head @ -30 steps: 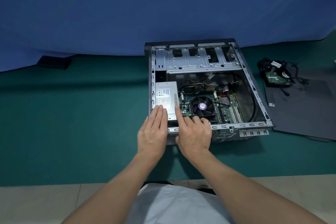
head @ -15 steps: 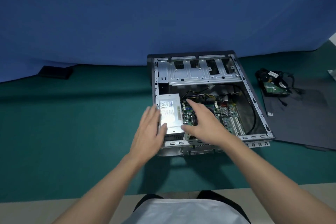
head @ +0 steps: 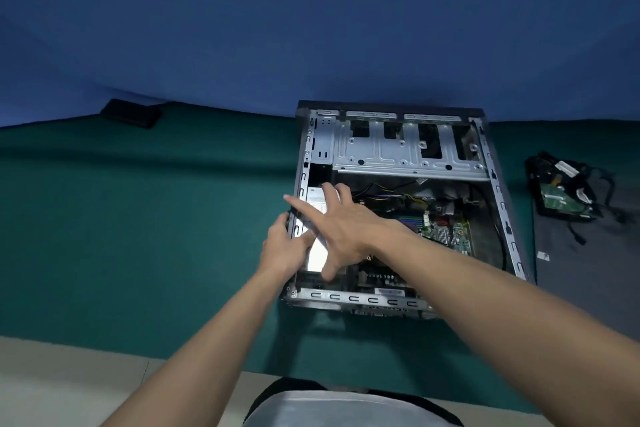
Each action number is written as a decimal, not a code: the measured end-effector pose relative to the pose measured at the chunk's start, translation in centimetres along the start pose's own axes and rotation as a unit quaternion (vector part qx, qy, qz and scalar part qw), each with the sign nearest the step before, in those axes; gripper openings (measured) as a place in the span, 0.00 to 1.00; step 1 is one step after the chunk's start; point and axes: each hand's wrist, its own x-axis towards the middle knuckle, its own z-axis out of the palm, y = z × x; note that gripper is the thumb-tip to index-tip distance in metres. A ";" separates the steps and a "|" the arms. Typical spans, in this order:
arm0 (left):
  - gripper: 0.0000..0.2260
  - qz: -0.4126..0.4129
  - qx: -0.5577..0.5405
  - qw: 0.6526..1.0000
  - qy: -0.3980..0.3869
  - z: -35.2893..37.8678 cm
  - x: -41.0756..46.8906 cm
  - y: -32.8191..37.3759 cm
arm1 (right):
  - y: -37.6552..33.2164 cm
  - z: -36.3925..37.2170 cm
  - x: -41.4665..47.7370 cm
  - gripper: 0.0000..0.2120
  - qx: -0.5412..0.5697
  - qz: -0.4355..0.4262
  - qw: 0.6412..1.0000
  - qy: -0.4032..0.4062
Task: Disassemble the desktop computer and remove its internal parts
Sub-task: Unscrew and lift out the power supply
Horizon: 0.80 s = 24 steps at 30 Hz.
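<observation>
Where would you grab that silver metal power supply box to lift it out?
By its two short ends, from straight above: the silver metal power supply box lies flat against the left wall of the grey metal computer case, so that long side is likely blocked.

Just one view, from up on the head. Looks forward and down. Very near to the open computer case (head: 360, 298), a bit right of the middle of the frame. Wide look: blue cloth (head: 277, 28) across the top, green mat (head: 138, 218) at lower left.
</observation>
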 end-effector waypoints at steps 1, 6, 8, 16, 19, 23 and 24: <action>0.28 -0.005 0.000 1.000 0.008 0.1 0.0 0.0 | 0.1 0.0 0.2 0.66 -0.002 -0.008 1.000 0.009; 0.16 0.001 0.030 0.998 0.059 0.9 -0.4 0.0 | 1.2 0.1 1.0 0.65 0.009 -0.037 0.998 0.042; 0.16 -0.007 0.040 0.996 0.076 1.1 -0.6 0.1 | 1.7 0.1 1.1 0.65 0.010 -0.048 0.997 0.053; 0.49 -0.073 0.092 0.991 0.062 1.6 -1.2 0.9 | 4.0 1.2 -1.1 0.67 0.049 -0.052 0.994 0.078; 0.55 -0.076 0.176 0.978 0.077 2.0 -1.4 0.9 | 5.2 1.2 -1.9 0.65 0.064 -0.047 0.995 0.062; 0.47 -0.042 0.117 0.990 0.065 1.6 -1.3 0.8 | 5.3 0.8 -2.4 0.64 0.094 -0.032 0.995 0.033; 0.47 -0.037 0.116 0.991 0.065 1.6 -1.3 0.7 | 5.3 0.7 -2.4 0.64 0.100 -0.029 0.994 0.022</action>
